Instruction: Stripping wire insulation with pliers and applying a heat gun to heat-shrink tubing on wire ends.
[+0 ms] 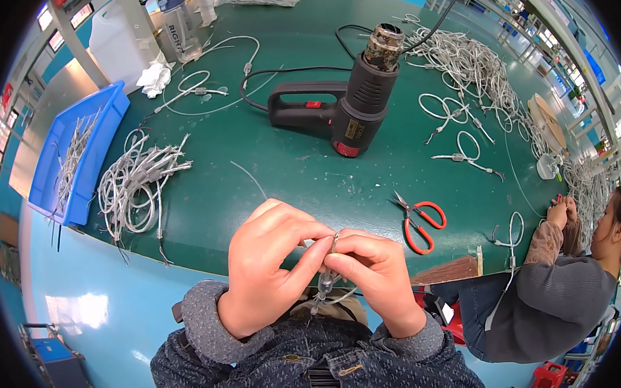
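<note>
Both my hands meet in front of my chest at the near edge of the green table [291, 165]. My left hand [268, 262] and my right hand [376, 275] pinch one thin grey wire cable [328, 276] between the fingertips. A small grey sleeve sits on the cable just below my fingers, and the loose ends hang down toward my jacket. Red-handled scissors [418, 221] lie on the table just right of my right hand. A black heat gun [350, 101] stands farther back at the table's middle.
A bundle of grey looped cables [139, 181] lies at the left, beside a blue bin [74, 150] holding more. A large pile of cables [471, 69] covers the far right. Another person [551, 298] sits at the right edge, hands on cables.
</note>
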`<act>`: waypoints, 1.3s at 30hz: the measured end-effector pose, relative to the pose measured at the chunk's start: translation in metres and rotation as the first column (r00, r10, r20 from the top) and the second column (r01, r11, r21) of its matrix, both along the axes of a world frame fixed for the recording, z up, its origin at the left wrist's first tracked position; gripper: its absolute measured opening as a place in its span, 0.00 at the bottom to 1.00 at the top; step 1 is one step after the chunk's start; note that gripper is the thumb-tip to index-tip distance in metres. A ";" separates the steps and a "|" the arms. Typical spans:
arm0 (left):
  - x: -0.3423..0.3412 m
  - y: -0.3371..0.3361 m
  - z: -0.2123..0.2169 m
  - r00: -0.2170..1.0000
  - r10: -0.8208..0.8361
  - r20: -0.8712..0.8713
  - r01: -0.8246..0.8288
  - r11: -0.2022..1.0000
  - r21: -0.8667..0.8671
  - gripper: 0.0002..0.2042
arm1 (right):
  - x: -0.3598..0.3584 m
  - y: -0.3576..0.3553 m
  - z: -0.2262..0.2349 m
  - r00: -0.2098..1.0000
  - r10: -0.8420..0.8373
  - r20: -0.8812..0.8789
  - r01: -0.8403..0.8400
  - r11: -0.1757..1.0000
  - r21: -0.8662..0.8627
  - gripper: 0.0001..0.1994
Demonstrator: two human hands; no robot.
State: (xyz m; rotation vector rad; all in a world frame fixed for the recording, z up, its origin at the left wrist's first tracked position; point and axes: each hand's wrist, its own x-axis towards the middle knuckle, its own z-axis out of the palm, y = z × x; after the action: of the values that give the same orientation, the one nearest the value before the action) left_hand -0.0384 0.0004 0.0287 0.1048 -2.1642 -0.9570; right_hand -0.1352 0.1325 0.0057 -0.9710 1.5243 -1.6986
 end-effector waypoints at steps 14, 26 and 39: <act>-0.001 -0.003 -0.006 1.000 -0.019 -0.003 0.019 0.996 0.083 0.07 | -0.001 0.003 0.003 1.000 0.012 0.016 -0.012 1.000 0.002 0.02; -0.002 -0.008 -0.012 0.994 -0.048 -0.098 0.040 0.996 -0.077 0.09 | 0.001 0.011 0.013 0.949 -0.008 0.316 -0.020 0.996 0.084 0.02; -0.002 -0.003 -0.020 0.986 -0.092 -0.138 0.098 0.995 0.033 0.11 | 0.002 0.015 0.013 0.862 -0.018 0.507 -0.035 0.995 0.095 0.02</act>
State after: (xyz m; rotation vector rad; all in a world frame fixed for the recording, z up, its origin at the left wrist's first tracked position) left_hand -0.0407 -0.0028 0.0084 -0.0439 -2.0399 -1.0316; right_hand -0.1336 0.1470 0.0191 -0.4195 1.2301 -1.6794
